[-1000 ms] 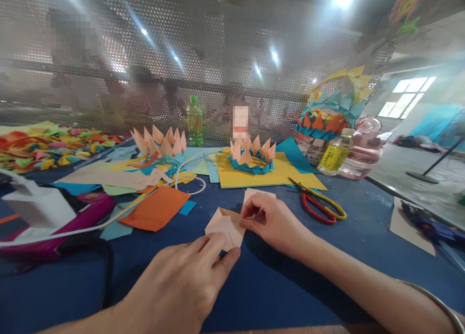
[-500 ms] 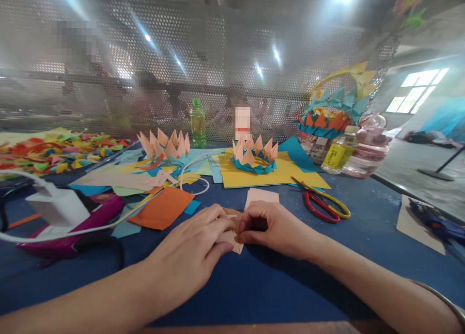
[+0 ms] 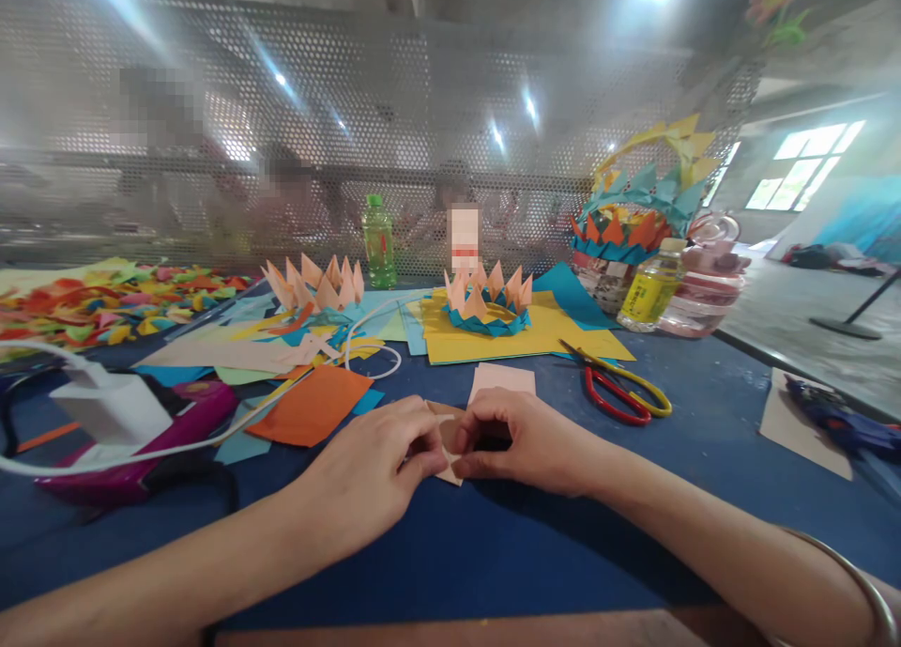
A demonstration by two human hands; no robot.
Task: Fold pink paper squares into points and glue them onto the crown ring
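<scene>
A small piece of peach paper (image 3: 449,473), folded along its edges, lies on the blue table between my hands. My left hand (image 3: 387,459) pinches its left side with thumb and fingers. From the right, my right hand (image 3: 525,440) grips the same paper, thumb and fingertips closed at its edge. My fingers cover much of the paper. Just behind my right hand lies a stack of pale peach sheets (image 3: 503,380). Farther back, a paper crown (image 3: 488,320) with peach points and a blue band stands on yellow sheets (image 3: 450,348).
Red-and-yellow-handled scissors (image 3: 619,393) lie to the right, with bottles (image 3: 651,290) behind. At left are orange paper (image 3: 310,406), a purple power strip (image 3: 141,459) with a white charger (image 3: 113,408), and a white cable. A glue gun (image 3: 841,412) rests far right. A mesh screen (image 3: 422,112) stands behind.
My left hand's fingers have curled from lying over the paper into a pinch at its left side. My right hand keeps its grip. The view has shifted slightly.
</scene>
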